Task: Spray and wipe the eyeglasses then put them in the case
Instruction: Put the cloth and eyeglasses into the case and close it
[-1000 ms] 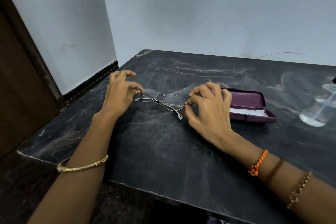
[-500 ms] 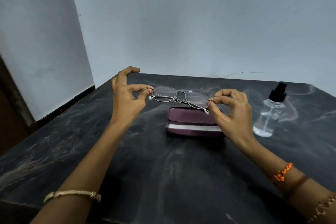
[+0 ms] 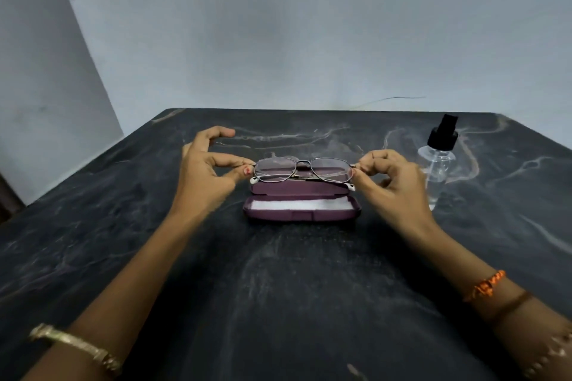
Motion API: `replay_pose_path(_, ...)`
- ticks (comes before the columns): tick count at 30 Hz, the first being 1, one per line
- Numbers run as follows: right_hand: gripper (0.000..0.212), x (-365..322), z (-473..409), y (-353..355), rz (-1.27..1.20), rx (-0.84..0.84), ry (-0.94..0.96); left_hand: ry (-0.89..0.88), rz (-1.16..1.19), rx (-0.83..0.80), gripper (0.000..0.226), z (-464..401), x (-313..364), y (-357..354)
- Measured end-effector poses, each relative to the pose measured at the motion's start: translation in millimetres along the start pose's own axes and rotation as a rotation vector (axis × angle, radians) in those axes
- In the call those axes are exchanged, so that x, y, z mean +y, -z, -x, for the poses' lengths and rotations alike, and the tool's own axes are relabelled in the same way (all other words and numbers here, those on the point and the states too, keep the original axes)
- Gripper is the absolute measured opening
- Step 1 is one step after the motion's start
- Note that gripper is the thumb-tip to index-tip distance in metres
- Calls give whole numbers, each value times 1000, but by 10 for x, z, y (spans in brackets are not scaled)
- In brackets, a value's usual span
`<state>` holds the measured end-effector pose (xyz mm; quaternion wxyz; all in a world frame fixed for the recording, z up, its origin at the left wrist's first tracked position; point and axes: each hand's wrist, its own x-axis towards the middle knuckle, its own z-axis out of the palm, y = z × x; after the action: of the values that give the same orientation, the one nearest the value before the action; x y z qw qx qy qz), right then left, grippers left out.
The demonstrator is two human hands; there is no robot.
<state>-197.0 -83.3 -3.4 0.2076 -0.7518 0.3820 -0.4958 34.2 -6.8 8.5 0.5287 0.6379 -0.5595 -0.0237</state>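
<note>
The eyeglasses [image 3: 303, 169] are held folded in the air just above the open purple case [image 3: 301, 206], lenses facing the camera, their white temple tips hanging at either lower corner. The left hand [image 3: 205, 173] pinches the frame's left end between thumb and forefinger, the other fingers spread and lifted; the right hand [image 3: 388, 182] pinches the right end the same way, remaining fingers curled. The case lies lid-back, its white-lined tray [image 3: 297, 204] nearest the camera and bare of contents.

Just right of the case, partly behind the right hand, stands a clear spray bottle [image 3: 438, 161] with a black nozzle, upright. Left of the case the dark marble table [image 3: 278, 288] is bare to its left edge; in front of the case a wide bare stretch runs toward the camera between the two forearms. Behind the case the tabletop reaches a pale grey wall [image 3: 309, 34], its far edge touching it, and a second wall meets that one behind and to the left. A gold bangle [image 3: 77, 346] circles the left wrist, an orange thread band [image 3: 486, 286] the right.
</note>
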Motion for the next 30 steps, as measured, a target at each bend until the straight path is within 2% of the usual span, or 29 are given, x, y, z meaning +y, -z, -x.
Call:
replay_pose_path(3, 15, 59, -3, 12, 8, -24, 5, 61, 31, -98, 23, -14, -22, -3)
replay_pose_path(11, 19, 111, 3, 31, 130, -152, 65, 123, -211, -329, 18, -32, -48, 2)
replay_pose_path(16, 6, 131, -7, 41, 222, -255, 80, 128, -205, -368, 19, -18, -44, 22)
replay_pose_path(22, 9, 132, -33, 93, 234, -393, 89, 161, -126, -418, 22, -7, -28, 23)
replay_pose_path(27, 6, 121, -30, 88, 206, -404, 81, 244, -100, -440, 16, -6, -38, 38)
replay_pose_path(30, 11, 114, -33, 92, 194, -395, 63, 271, -80, -473, 10, 12, -29, 36)
